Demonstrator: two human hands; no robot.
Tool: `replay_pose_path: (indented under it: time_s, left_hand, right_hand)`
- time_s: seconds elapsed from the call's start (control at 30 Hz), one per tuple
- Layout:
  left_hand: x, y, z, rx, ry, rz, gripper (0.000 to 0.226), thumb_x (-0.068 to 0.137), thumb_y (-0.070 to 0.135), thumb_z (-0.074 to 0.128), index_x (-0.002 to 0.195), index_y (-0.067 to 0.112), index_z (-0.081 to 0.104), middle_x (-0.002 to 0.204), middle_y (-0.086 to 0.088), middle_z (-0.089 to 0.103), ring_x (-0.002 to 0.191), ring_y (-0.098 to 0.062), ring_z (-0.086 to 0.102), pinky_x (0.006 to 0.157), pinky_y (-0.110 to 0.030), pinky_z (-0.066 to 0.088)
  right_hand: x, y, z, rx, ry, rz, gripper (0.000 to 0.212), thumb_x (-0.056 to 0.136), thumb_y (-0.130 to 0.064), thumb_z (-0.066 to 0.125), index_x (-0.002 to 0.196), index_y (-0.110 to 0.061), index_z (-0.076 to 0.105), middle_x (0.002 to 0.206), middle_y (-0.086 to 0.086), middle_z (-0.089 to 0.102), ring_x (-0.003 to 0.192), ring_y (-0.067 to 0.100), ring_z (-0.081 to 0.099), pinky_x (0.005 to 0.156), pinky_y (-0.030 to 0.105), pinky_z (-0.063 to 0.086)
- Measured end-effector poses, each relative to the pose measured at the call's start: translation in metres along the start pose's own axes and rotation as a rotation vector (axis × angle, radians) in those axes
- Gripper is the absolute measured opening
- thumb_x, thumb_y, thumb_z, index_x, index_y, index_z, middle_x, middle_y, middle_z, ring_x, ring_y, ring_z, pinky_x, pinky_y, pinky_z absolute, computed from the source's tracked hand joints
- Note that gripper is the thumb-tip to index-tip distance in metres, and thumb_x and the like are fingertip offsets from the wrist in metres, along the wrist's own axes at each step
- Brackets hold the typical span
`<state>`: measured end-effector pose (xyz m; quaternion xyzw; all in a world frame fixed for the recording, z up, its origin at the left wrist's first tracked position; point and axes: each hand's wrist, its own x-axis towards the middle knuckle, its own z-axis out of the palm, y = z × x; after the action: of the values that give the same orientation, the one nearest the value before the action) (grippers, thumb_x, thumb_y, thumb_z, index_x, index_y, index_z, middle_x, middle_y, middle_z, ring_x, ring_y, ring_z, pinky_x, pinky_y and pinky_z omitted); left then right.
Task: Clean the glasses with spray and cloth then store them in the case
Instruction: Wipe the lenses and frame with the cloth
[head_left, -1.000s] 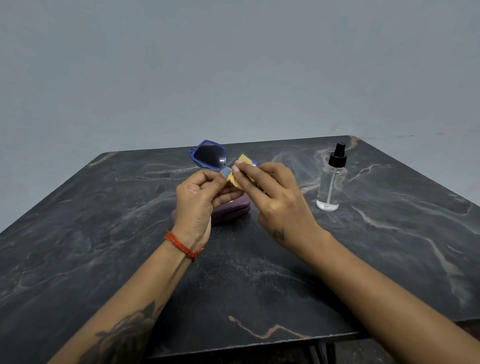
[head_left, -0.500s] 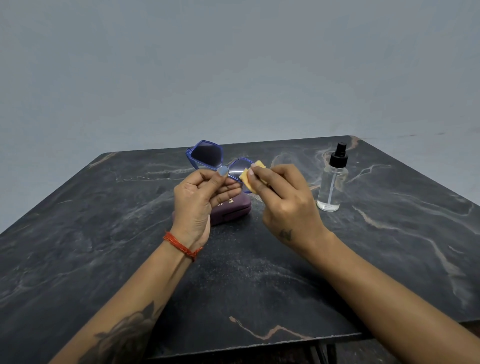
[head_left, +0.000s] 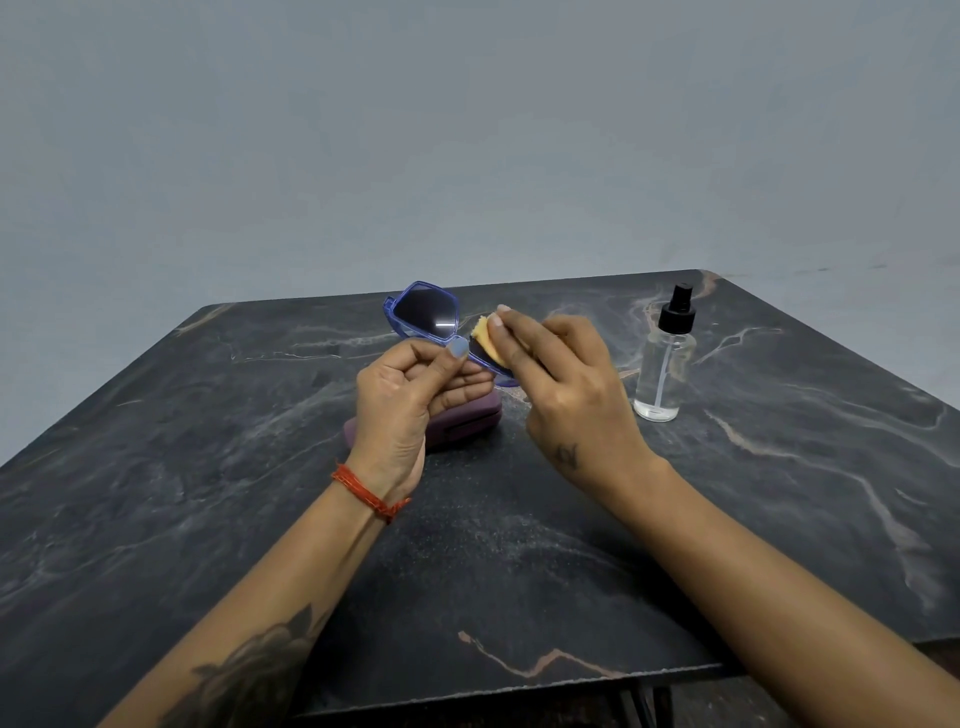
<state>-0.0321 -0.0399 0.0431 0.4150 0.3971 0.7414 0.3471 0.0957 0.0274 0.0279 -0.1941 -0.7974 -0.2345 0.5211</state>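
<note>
Glasses (head_left: 423, 314) with a blue frame and dark lenses are held up above the table (head_left: 779, 467), just in front of the person, near the middle of the view. One lens stands clear at the upper left and catches a small bright glint; the other lens is mostly hidden behind the cloth (head_left: 485, 340) and the fingers of the right hand.

Left hand (head_left: 402, 410) grips the glasses near the bridge, its thumb and curled fingers pinching the frame from below. A red thread band (head_left: 370, 493) circles that wrist, and a dark tattoo marks the forearm.

Right hand (head_left: 563, 387) pinches the yellow cloth between thumb and fingers and presses it against the lens on its side. A small tattoo shows near that wrist.

Under the hands, a purple case (head_left: 467, 418) lies shut on the dark marbled table, partly hidden by the left hand. To the right of the right hand, well apart from the case, a clear spray bottle (head_left: 665, 364) with a black nozzle stands upright on the table. A plain grey wall (head_left: 467, 130) fills the background.
</note>
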Motion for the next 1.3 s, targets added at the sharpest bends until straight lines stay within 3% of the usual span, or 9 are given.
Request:
replay_pose_path:
  time_s: [0.23,0.43,0.67,0.8,1.0,1.17,1.3]
  left_hand:
    - [0.002,0.001,-0.001,-0.022,0.031,-0.014,0.013,0.083,0.006,0.057,0.07,0.004,0.056,0.057,-0.004,0.067,0.06,-0.015,0.068,0.062,-0.025,0.058]
    - [0.0,0.003,0.0,-0.01,0.02,0.004,0.014,0.084,0.004,0.057,0.07,0.004,0.056,0.057,0.002,0.068,0.058,-0.008,0.066,0.056,-0.02,0.054]
    - [0.0,0.001,0.0,-0.019,-0.003,0.002,0.01,0.076,0.012,0.061,0.071,0.004,0.057,0.062,-0.004,0.07,0.063,-0.015,0.07,0.06,-0.024,0.057]
    - [0.0,0.0,0.0,-0.016,0.001,-0.003,0.011,0.074,0.013,0.062,0.072,0.004,0.058,0.061,-0.005,0.069,0.061,-0.017,0.069,0.059,-0.023,0.057]
    - [0.003,0.0,-0.003,-0.045,0.029,-0.009,0.012,0.082,0.008,0.058,0.071,0.005,0.056,0.057,-0.002,0.067,0.059,-0.014,0.068,0.061,-0.023,0.058]
    - [0.005,0.001,-0.004,-0.046,0.053,-0.009,0.016,0.086,0.003,0.056,0.069,0.004,0.055,0.057,-0.002,0.067,0.058,-0.013,0.068,0.061,-0.024,0.057]
    - [0.005,0.001,-0.005,-0.031,0.058,-0.003,0.014,0.084,0.003,0.057,0.071,0.003,0.055,0.058,-0.003,0.068,0.059,-0.015,0.068,0.062,-0.025,0.058]
  right_hand:
    - [-0.004,0.002,-0.001,0.026,0.146,-0.004,0.037,0.098,-0.001,0.036,0.094,0.008,0.072,0.097,0.015,0.072,0.079,0.025,0.048,0.062,0.036,0.05]
    - [-0.005,-0.006,0.0,0.064,0.074,-0.097,0.034,0.096,0.001,0.037,0.102,0.005,0.071,0.106,0.014,0.07,0.086,0.023,0.047,0.067,0.038,0.05]
    - [-0.002,-0.004,0.0,0.015,-0.02,-0.047,0.041,0.1,-0.004,0.027,0.116,0.001,0.065,0.121,0.01,0.064,0.089,0.022,0.045,0.068,0.039,0.049]
    - [-0.002,0.0,0.0,-0.006,-0.025,0.024,0.053,0.1,-0.005,0.014,0.115,0.006,0.064,0.117,0.015,0.065,0.087,0.024,0.044,0.067,0.039,0.051]
    - [-0.006,0.0,0.0,-0.022,0.094,0.011,0.038,0.095,0.002,0.033,0.099,0.008,0.07,0.101,0.017,0.07,0.076,0.026,0.051,0.065,0.034,0.049]
    - [-0.007,-0.004,-0.005,0.188,0.08,0.032,0.036,0.082,0.005,0.039,0.093,0.003,0.073,0.095,0.012,0.071,0.075,0.027,0.059,0.074,0.022,0.046]
    - [0.002,0.001,-0.015,0.44,0.078,0.288,0.033,0.071,0.012,0.056,0.092,-0.005,0.075,0.089,0.004,0.072,0.081,0.012,0.064,0.073,0.012,0.046]
